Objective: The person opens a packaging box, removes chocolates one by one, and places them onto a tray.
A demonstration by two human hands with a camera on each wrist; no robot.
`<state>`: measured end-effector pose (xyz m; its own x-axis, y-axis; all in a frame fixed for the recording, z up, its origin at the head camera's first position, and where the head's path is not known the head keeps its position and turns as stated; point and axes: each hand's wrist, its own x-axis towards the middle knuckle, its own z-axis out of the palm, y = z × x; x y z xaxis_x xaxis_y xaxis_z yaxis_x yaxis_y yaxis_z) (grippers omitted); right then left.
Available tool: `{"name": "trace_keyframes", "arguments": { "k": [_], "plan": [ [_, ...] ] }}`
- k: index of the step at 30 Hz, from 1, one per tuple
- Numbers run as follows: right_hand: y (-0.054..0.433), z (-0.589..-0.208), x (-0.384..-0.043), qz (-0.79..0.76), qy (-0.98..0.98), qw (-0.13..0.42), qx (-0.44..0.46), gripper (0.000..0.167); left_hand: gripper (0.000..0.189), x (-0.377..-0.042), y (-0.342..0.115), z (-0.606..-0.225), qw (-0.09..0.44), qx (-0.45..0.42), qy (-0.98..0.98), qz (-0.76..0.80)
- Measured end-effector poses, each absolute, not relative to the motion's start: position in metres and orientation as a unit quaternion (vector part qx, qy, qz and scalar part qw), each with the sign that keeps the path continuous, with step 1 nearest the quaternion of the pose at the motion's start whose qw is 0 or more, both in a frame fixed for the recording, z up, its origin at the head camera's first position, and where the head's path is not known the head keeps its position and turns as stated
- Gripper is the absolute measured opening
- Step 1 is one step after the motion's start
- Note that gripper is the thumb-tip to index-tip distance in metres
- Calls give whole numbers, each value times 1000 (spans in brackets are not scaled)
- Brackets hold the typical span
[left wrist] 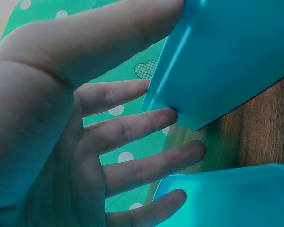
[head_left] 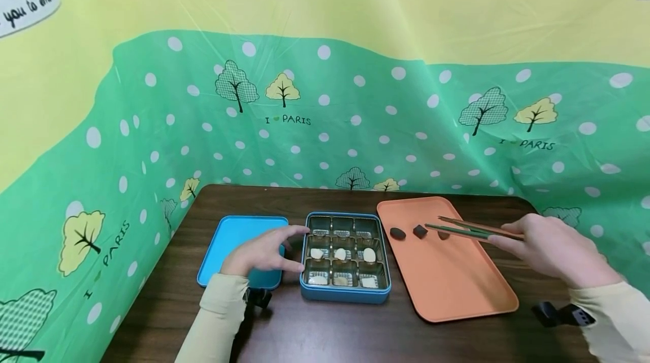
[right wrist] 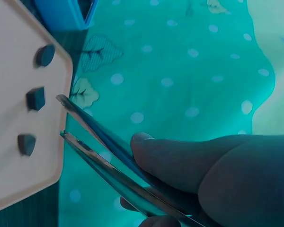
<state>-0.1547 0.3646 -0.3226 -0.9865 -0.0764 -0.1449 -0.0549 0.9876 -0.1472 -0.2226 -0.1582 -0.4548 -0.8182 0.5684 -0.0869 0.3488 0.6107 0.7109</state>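
Note:
My left hand rests its thumb and fingertips against the left side of a blue box; in the left wrist view its fingers are mostly straight and spread. Inside the box, a divided insert has three rows of compartments, with a small white piece in each one of the middle row. Pale pieces show in the front row. My right hand pinches metal tweezers, whose tips are parted with nothing between them. They hover over an orange tray, by three dark chocolate-like pieces.
A blue lid lies left of the box, partly under my left hand. All of it stands on a dark wooden table. Behind hangs a green and yellow patterned cloth. The tray sits just right of the box.

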Motion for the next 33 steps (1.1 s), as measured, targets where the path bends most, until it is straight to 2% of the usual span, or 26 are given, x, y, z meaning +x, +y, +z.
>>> {"name": "trace_keyframes", "arguments": {
  "k": [11,19,23,26,30,33],
  "plan": [
    [316,-308,-150,-79,994,26,-77,62,85,-224,-158,-452,156,260,886,351],
    [280,-302,-151,-97,989,-5,-113,30,85,-225,-157,-452,158,264,884,351],
    [265,-298,-152,-101,985,-16,-140,21,85,-224,-157,-452,159,261,884,353],
    [252,-297,-154,-104,980,-21,-166,24,85,-223,-157,-452,162,256,886,351],
    [234,-297,-156,-111,972,-22,-207,18,85,-222,-157,-453,163,252,888,348],
    [222,-298,-158,-108,965,-27,-238,27,84,-222,-158,-452,162,254,887,351]
  ]
}}
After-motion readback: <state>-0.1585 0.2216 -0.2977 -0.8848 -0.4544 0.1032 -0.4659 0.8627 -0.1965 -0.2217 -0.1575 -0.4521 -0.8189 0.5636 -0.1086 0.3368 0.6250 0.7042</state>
